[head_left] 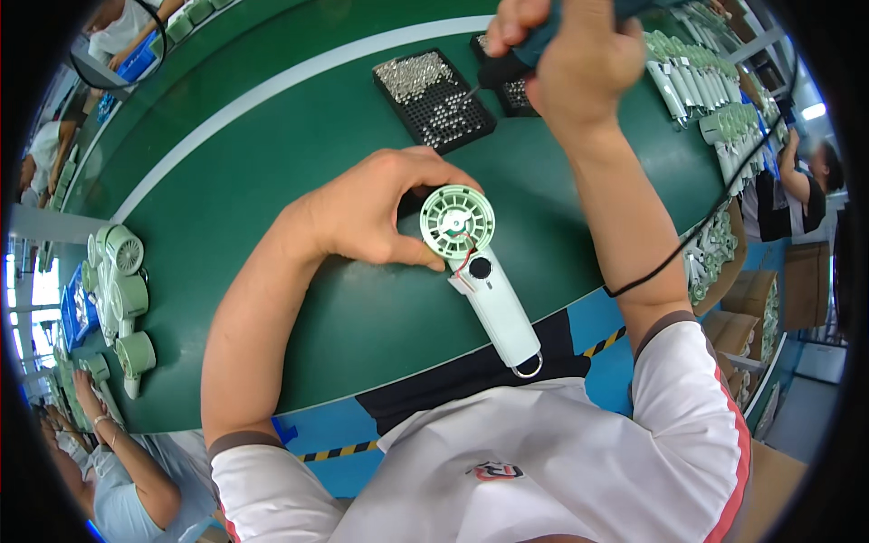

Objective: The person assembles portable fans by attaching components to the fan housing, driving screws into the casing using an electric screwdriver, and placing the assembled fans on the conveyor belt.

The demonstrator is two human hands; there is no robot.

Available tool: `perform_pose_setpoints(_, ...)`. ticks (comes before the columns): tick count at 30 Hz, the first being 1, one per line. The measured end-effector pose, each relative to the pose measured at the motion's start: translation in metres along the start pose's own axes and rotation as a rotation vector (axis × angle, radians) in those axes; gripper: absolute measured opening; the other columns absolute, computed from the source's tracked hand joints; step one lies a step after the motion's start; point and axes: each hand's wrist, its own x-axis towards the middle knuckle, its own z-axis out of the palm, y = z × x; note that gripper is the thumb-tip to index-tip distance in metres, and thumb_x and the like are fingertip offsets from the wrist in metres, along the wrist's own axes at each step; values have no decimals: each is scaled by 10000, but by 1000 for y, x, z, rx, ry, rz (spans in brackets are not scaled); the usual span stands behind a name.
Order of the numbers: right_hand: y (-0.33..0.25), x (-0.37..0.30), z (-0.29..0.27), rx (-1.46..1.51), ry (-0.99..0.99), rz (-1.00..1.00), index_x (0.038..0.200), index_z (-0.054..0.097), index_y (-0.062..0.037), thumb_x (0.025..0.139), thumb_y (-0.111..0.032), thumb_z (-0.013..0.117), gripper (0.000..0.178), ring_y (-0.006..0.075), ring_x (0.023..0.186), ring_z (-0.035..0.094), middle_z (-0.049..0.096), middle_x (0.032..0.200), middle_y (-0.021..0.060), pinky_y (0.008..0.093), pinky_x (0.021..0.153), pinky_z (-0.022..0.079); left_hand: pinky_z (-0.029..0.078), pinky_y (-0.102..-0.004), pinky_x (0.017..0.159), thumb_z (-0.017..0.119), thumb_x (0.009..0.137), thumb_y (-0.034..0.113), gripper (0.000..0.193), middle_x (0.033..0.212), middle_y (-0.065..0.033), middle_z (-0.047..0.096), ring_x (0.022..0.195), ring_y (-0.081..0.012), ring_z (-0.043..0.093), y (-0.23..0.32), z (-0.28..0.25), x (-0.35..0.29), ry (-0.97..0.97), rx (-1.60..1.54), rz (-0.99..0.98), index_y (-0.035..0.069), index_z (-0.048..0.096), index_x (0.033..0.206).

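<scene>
My left hand (376, 206) is closed round the round head of a pale green and white handheld fan (507, 317). The fan's head is uncovered toward me, with spokes, a hub and thin red wires showing; a dark round button sits on the handle and a metal ring at its lower end. Up at the far right, my right hand (588, 86) grips a dark electric screwdriver (503, 71). Its bit reaches down to the black screw tray (471, 134), which is perforated and holds many small silvery screws. My hand covers part of the screwdriver.
Beside it stands a second black tray (520, 101), partly hidden. Fans (129, 294) stand at the left edge of the green table (362, 335); rows of fan parts (692, 81) lie far right. A black cable (670, 258) crosses my right forearm. Other people sit left and right.
</scene>
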Motion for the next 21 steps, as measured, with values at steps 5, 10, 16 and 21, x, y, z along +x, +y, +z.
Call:
perform_pose_setpoints(5,-42,-45,16,154,-106,174,1073,593,34,1090,-309,527,350,187,449,492,516,597,81,346,421,467,528,-369,876,939,623,150,671,1070,-145,685,976,-291,643,15,-9,0,-62,65,-106,32,697,1238)
perform_pose_setpoints(10,-48,-73,17,147,-251,186,1070,592,31,1082,-265,542,301,189,454,504,532,605,86,350,444,483,513,-371,895,943,613,149,651,1040,-135,678,966,-289,640,17,-4,-4,7,-89,-167,42,706,1210)
perform_pose_setpoints(16,-37,-80,9,152,-361,35,979,627,37,1037,-193,600,239,166,489,557,578,622,72,321,475,500,513,-383,913,923,615,140,604,1045,-134,683,991,-292,648,15,-1,-6,27,-53,-125,56,724,1180)
perform_pose_setpoints(21,-27,-80,0,148,-448,-90,903,657,42,1001,-133,648,201,147,519,601,616,636,61,296,502,514,509,-374,904,925,618,143,606,1043,-131,682,993,-289,650,16,-1,-5,7,-83,-183,61,726,1185)
